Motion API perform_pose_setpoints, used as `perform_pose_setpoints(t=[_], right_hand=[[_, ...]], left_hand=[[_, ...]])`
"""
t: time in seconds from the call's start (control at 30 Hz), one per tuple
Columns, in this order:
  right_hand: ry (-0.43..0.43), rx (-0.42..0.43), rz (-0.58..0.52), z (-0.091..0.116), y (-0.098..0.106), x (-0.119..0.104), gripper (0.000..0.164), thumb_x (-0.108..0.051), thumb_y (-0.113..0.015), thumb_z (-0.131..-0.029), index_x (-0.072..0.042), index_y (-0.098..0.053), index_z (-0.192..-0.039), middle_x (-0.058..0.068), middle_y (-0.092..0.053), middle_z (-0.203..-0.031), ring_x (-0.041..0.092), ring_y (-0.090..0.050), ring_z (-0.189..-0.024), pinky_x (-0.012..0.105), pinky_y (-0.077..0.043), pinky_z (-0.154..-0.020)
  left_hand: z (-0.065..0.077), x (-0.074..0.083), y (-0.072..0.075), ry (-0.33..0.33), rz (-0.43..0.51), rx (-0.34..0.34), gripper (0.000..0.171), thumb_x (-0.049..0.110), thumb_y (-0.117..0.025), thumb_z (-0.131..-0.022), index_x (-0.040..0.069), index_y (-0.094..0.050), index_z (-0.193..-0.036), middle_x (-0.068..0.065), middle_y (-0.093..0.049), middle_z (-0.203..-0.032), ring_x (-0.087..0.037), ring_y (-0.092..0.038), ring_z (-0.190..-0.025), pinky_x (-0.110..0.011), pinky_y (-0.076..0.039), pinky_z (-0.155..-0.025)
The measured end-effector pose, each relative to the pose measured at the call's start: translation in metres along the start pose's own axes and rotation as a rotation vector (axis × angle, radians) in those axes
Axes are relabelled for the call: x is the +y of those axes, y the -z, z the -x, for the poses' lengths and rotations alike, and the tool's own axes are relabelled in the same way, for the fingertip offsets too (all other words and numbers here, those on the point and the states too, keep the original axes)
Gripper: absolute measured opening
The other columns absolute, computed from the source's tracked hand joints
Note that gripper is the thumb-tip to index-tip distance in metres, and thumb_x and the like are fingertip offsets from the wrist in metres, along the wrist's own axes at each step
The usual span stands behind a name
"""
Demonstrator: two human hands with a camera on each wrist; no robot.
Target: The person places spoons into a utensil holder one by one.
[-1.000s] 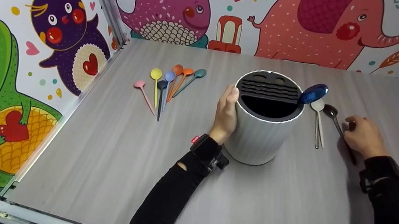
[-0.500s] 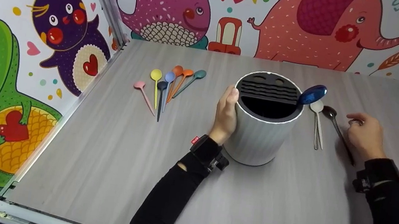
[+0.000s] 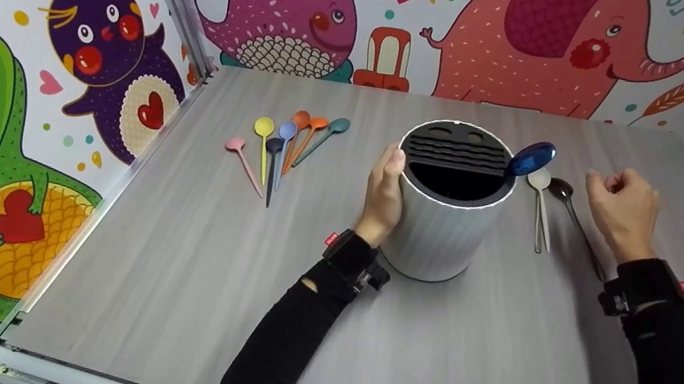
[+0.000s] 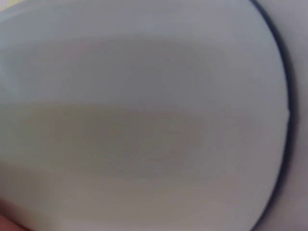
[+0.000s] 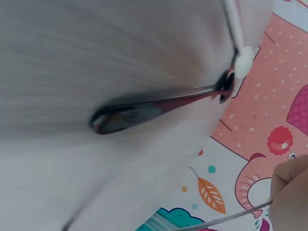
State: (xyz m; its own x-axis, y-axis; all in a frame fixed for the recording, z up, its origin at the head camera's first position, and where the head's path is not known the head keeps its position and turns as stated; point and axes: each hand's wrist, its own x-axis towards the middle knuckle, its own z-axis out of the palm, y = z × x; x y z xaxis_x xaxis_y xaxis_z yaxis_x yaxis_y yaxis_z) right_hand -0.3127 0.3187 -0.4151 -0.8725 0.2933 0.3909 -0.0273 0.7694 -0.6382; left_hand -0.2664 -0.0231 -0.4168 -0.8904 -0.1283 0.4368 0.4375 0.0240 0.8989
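Observation:
A pale grey ribbed utensil holder (image 3: 437,244) with a black slotted top stands on the table; its wall fills the left wrist view. My left hand (image 3: 384,188) grips its left side, thumb by the rim. A shiny blue spoon (image 3: 532,159) leans out of its right edge, bowl up. My right hand (image 3: 625,209) is raised to the right, fingers curled round a spoon whose thin metal handle (image 5: 224,220) shows in the right wrist view; its bowl is mostly hidden in the hand. Beside that hand lies a dark spoon (image 3: 581,230).
White spoons (image 3: 542,205) lie between the holder and the dark spoon. Several coloured spoons (image 3: 285,145) in pink, yellow, blue and orange are fanned out at the back left. Cartoon-printed walls (image 3: 293,7) and metal rails (image 3: 185,6) bound the table.
My right hand has lifted and moved away from the table, up in the head view, with the spoon in its fingers. The left hand and the holder have stayed in place.

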Motion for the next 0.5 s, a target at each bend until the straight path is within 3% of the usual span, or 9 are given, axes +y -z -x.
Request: perform_pose_setpoints(t=[0.2, 0.5], right_hand=[[-0.021, 0.111, -0.011, -0.006, 0.008, -0.005, 0.050, -0.050, -0.053, -0.089, -0.010, -0.045, -0.059, -0.012, -0.035, -0.048, 0.007, -0.034, -0.049, 0.026, -0.024, -0.049], [-0.120, 0.027, -0.069, -0.015, 0.022, -0.005, 0.056, -0.053, -0.045, -0.092, -0.008, -0.048, -0.060, -0.010, -0.033, -0.047, 0.008, -0.035, -0.046, 0.026, -0.025, -0.040]], left_hand=[[0.000, 0.003, 0.000, 0.008, 0.025, -0.022, 0.055, 0.038, -0.024, -0.093, 0.006, -0.055, -0.125, -0.010, -0.059, -0.119, -0.012, -0.053, -0.111, -0.027, -0.040, -0.101], [0.008, 0.037, 0.004, 0.007, 0.038, -0.022, 0.053, 0.030, -0.025, -0.092, -0.001, -0.055, -0.124, -0.017, -0.059, -0.119, -0.017, -0.054, -0.111, -0.028, -0.041, -0.100]])
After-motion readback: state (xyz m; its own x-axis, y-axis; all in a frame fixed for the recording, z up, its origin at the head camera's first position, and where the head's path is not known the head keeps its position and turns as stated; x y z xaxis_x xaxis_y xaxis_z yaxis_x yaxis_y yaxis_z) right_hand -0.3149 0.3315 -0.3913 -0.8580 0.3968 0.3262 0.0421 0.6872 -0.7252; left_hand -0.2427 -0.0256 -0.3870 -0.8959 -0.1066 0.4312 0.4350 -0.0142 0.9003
